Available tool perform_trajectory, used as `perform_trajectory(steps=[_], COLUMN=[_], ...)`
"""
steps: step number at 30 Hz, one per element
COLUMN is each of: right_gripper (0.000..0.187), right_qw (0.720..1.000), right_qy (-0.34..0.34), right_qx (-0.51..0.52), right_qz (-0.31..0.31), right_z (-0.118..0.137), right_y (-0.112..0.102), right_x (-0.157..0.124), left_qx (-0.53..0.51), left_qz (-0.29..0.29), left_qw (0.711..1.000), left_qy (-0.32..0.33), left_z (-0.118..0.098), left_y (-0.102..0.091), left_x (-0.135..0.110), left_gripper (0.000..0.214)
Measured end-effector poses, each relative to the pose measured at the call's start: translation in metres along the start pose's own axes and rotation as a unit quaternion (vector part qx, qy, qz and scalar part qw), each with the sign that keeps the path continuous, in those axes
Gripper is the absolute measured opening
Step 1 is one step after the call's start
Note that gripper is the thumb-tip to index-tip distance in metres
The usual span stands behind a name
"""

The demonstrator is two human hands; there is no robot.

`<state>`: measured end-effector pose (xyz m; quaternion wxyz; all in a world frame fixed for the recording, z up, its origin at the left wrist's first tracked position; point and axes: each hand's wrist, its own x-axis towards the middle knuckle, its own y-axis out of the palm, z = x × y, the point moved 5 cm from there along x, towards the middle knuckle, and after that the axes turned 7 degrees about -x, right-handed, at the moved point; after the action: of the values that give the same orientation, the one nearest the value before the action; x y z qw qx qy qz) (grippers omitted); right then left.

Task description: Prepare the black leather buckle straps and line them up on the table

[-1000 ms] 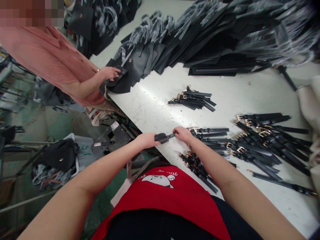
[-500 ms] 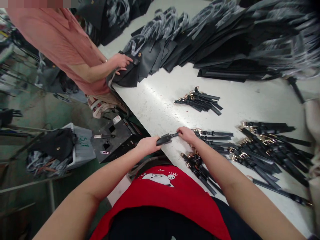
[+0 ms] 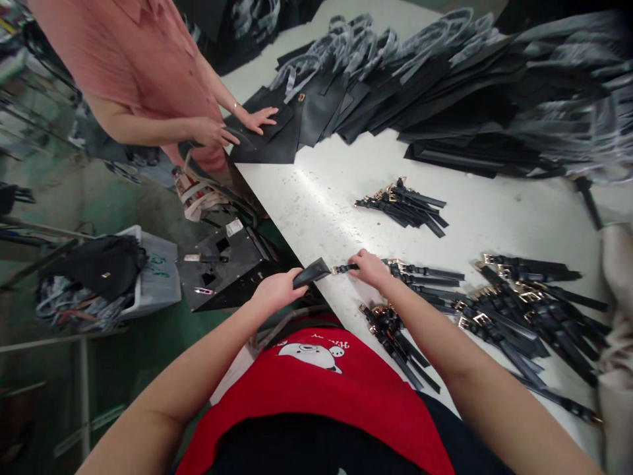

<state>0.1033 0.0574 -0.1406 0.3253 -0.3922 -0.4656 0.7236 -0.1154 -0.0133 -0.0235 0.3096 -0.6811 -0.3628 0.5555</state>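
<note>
My left hand point(image 3: 277, 290) is closed round the end of a short black strap point(image 3: 312, 272) at the near edge of the white table point(image 3: 316, 198). My right hand point(image 3: 368, 267) pinches the same strap's other end, by its gold buckle. Just right of that hand lies a row of black straps with gold buckles point(image 3: 425, 272). More of them lie in a heap point(image 3: 395, 333) under my right forearm.
Further strap piles lie at the table's middle point(image 3: 403, 201) and right point(image 3: 534, 297). Stacked black bags point(image 3: 445, 99) fill the far side. A person in a pink shirt point(image 3: 143, 72) has both hands on a black bag point(image 3: 267, 135). Below the table stand a black machine point(image 3: 222, 264) and a grey crate point(image 3: 148, 270).
The view has shifted; my hands have moved slightly apart along the strap. The person in pink has laid a second hand on the black bag.
</note>
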Motion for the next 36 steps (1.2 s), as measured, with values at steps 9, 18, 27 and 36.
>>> perform_trajectory(steps=[9,18,27,36], right_gripper=[0.014,0.015,0.022,0.020], right_qw=[0.999,0.999,0.998,0.998], right_qy=[0.017,0.036,0.036,0.013], right_qx=[-0.003,-0.034,0.045,0.057], right_qz=[0.038,-0.011,0.010,0.012], right_z=[0.015,0.030,0.030,0.031], right_y=[0.016,0.023,0.031,0.033], right_x=[-0.014,-0.038,-0.047,-0.051], left_qx=[-0.018,-0.002,0.000,-0.007], left_qz=[0.017,0.017,0.033,0.030], left_qw=[1.000,0.999,0.999,0.999], left_qy=[0.005,0.031,0.026,0.015], left_z=[-0.006,-0.013,-0.020,-0.019], left_y=[0.006,0.002,0.004,0.002], left_x=[-0.007,-0.010,-0.012,-0.015], left_gripper=[0.048,0.048,0.048,0.049])
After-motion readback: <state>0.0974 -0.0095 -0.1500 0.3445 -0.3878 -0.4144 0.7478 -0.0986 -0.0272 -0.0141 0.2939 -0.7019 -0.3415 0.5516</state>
